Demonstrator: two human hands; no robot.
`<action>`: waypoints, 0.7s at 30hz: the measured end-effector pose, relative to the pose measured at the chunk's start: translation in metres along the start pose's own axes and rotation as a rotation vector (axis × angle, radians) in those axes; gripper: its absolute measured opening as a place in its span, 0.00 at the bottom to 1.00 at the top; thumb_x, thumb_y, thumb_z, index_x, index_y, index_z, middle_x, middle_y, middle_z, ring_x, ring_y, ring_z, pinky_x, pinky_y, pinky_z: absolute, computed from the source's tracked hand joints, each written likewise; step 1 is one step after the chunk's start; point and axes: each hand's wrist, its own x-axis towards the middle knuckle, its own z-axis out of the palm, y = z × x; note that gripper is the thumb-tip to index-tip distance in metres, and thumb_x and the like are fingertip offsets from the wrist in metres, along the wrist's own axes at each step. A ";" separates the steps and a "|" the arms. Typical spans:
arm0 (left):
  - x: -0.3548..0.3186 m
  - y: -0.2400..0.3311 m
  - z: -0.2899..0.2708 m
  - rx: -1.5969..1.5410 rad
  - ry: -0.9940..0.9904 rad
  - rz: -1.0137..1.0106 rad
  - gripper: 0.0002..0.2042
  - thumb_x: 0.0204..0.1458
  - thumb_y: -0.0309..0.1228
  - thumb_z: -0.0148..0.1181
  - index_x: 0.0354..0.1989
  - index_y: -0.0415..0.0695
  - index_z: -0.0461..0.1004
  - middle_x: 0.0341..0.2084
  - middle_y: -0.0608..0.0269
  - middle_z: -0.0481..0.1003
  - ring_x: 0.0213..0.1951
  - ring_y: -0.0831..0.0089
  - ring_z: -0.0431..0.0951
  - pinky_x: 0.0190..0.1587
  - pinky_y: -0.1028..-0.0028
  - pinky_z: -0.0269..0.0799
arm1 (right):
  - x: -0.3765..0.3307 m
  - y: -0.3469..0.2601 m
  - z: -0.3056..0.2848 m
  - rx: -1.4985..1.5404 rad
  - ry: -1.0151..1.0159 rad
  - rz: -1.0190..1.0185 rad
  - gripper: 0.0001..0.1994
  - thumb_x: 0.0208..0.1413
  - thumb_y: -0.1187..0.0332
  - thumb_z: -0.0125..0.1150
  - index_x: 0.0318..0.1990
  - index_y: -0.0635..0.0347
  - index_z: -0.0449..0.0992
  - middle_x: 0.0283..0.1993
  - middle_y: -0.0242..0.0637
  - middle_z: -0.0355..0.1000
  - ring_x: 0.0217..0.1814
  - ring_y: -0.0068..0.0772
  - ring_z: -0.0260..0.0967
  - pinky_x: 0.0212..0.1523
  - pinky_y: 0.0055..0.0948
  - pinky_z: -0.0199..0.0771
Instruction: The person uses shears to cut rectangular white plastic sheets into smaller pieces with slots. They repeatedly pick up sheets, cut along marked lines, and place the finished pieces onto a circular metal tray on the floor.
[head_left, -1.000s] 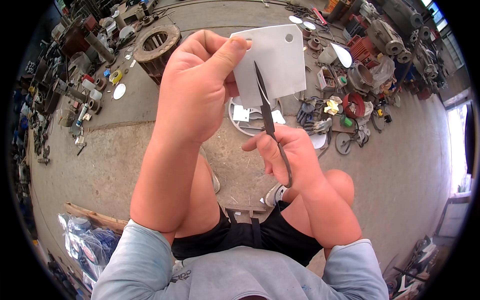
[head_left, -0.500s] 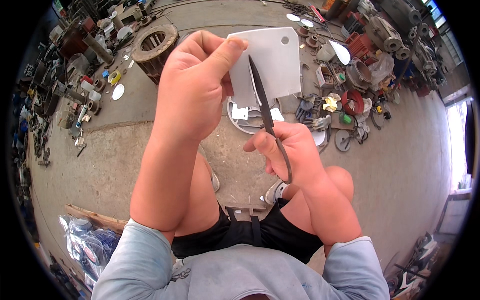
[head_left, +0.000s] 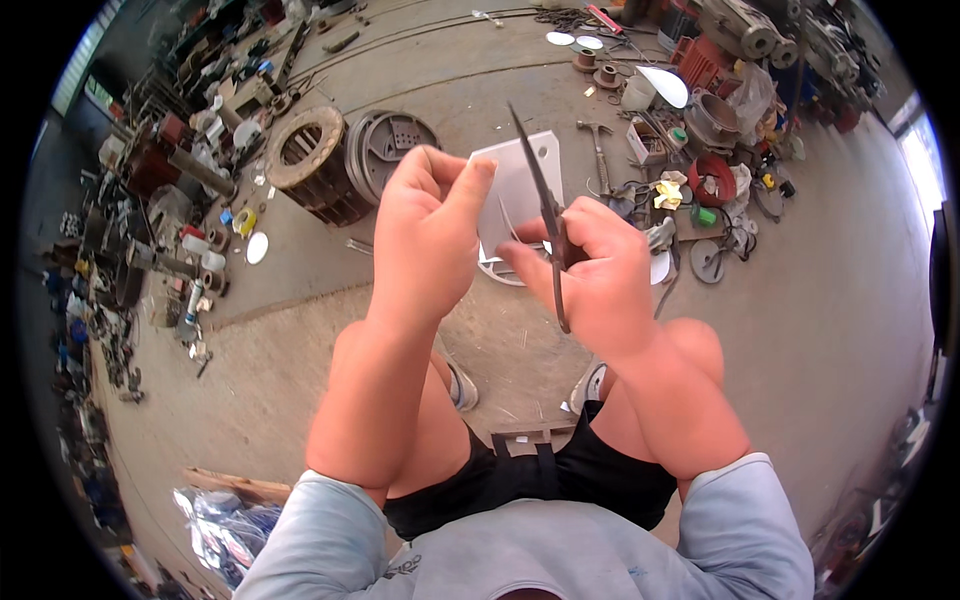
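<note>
My left hand pinches a white sheet by its left edge, thumb in front. The sheet is stiff-looking, with a round hole near its upper right corner and a curved cut running up from its lower edge. Dark scissors are in my right hand, its fingers wrapped about the handles. Their blades point up and lie across the front of the sheet, tips beyond its top edge. The right hand's fingertips reach the sheet's lower part beside the cut; whether they grip it I cannot tell.
Behind the sheet, a pale ring-shaped piece lies on the floor. A rusty slotted cylinder and a round metal part stand ahead to the left. On the right are a hammer, a red ring and a white bucket.
The scissors have come out of the cut and now cross in front of the sheet. Both hands and the sheet sit lower in view, and the view has shifted.
</note>
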 end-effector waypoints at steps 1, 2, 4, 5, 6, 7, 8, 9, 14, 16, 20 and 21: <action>-0.001 0.000 0.003 0.033 -0.021 0.000 0.12 0.68 0.34 0.67 0.37 0.39 0.73 0.29 0.68 0.77 0.31 0.86 0.71 0.33 0.79 0.68 | 0.002 0.010 -0.001 -0.001 0.029 -0.062 0.15 0.48 0.70 0.81 0.26 0.65 0.75 0.26 0.41 0.67 0.23 0.42 0.63 0.26 0.38 0.64; -0.003 0.000 0.003 0.067 -0.031 -0.003 0.12 0.68 0.34 0.67 0.37 0.39 0.73 0.29 0.68 0.77 0.31 0.86 0.71 0.33 0.79 0.68 | 0.005 0.010 -0.004 -0.026 0.043 -0.079 0.15 0.48 0.70 0.81 0.26 0.66 0.75 0.26 0.41 0.67 0.23 0.42 0.63 0.25 0.38 0.63; -0.002 0.001 -0.001 0.094 -0.081 -0.027 0.11 0.67 0.33 0.66 0.37 0.38 0.73 0.30 0.66 0.78 0.31 0.85 0.72 0.32 0.78 0.69 | 0.012 0.008 -0.011 -0.076 0.069 -0.111 0.14 0.49 0.71 0.79 0.27 0.66 0.75 0.26 0.42 0.67 0.23 0.42 0.64 0.25 0.38 0.63; -0.003 0.002 -0.004 0.138 -0.127 -0.052 0.11 0.67 0.32 0.66 0.37 0.38 0.73 0.30 0.66 0.78 0.30 0.84 0.73 0.32 0.77 0.70 | 0.016 0.009 -0.015 -0.079 0.120 -0.134 0.14 0.51 0.70 0.78 0.26 0.66 0.75 0.26 0.41 0.67 0.23 0.40 0.63 0.25 0.38 0.63; -0.003 0.003 -0.003 0.182 -0.171 -0.076 0.11 0.67 0.32 0.66 0.37 0.37 0.73 0.30 0.65 0.78 0.30 0.83 0.74 0.32 0.77 0.71 | 0.019 0.011 -0.019 -0.078 0.138 -0.127 0.14 0.51 0.70 0.78 0.27 0.66 0.75 0.27 0.40 0.67 0.23 0.40 0.63 0.25 0.37 0.63; -0.003 0.003 0.000 0.186 -0.210 -0.072 0.10 0.68 0.31 0.65 0.37 0.38 0.73 0.31 0.65 0.79 0.31 0.82 0.76 0.34 0.76 0.74 | 0.021 0.013 -0.023 -0.075 0.156 -0.120 0.13 0.52 0.70 0.78 0.27 0.66 0.75 0.27 0.40 0.67 0.23 0.39 0.63 0.25 0.37 0.63; -0.004 0.003 0.003 0.188 -0.240 -0.069 0.10 0.69 0.30 0.64 0.38 0.39 0.72 0.32 0.64 0.79 0.32 0.81 0.78 0.36 0.75 0.78 | 0.022 0.015 -0.025 -0.070 0.165 -0.117 0.13 0.52 0.70 0.77 0.27 0.66 0.76 0.27 0.39 0.67 0.23 0.38 0.63 0.25 0.37 0.63; -0.005 0.002 0.005 0.190 -0.269 -0.065 0.09 0.69 0.29 0.63 0.38 0.39 0.72 0.33 0.63 0.80 0.33 0.80 0.80 0.37 0.75 0.81 | 0.021 0.017 -0.026 -0.066 0.146 -0.122 0.12 0.53 0.70 0.77 0.29 0.66 0.78 0.28 0.38 0.67 0.24 0.36 0.64 0.26 0.34 0.64; -0.004 0.003 0.007 0.105 -0.326 -0.200 0.08 0.69 0.28 0.62 0.41 0.36 0.73 0.34 0.61 0.80 0.36 0.75 0.84 0.39 0.71 0.84 | 0.011 0.016 -0.030 0.020 -0.015 -0.098 0.10 0.52 0.70 0.77 0.35 0.65 0.81 0.31 0.38 0.69 0.27 0.37 0.69 0.28 0.34 0.69; -0.001 0.001 0.006 0.065 -0.379 -0.251 0.07 0.69 0.27 0.62 0.44 0.34 0.74 0.36 0.60 0.81 0.38 0.72 0.86 0.40 0.70 0.85 | 0.009 0.020 -0.031 -0.003 -0.052 -0.107 0.11 0.52 0.70 0.77 0.37 0.64 0.81 0.32 0.38 0.71 0.29 0.40 0.71 0.30 0.36 0.71; -0.002 0.002 0.008 0.083 -0.426 -0.296 0.09 0.67 0.23 0.61 0.51 0.32 0.76 0.41 0.59 0.82 0.42 0.72 0.86 0.44 0.69 0.85 | 0.007 0.023 -0.035 -0.115 -0.059 -0.114 0.11 0.51 0.70 0.77 0.37 0.64 0.81 0.34 0.40 0.72 0.31 0.47 0.73 0.32 0.39 0.73; -0.005 0.005 0.012 0.078 -0.415 -0.295 0.09 0.66 0.22 0.61 0.52 0.32 0.76 0.43 0.59 0.82 0.43 0.72 0.85 0.45 0.70 0.84 | 0.007 0.024 -0.037 -0.139 -0.051 -0.117 0.11 0.51 0.69 0.77 0.37 0.63 0.80 0.34 0.40 0.73 0.32 0.48 0.74 0.33 0.39 0.74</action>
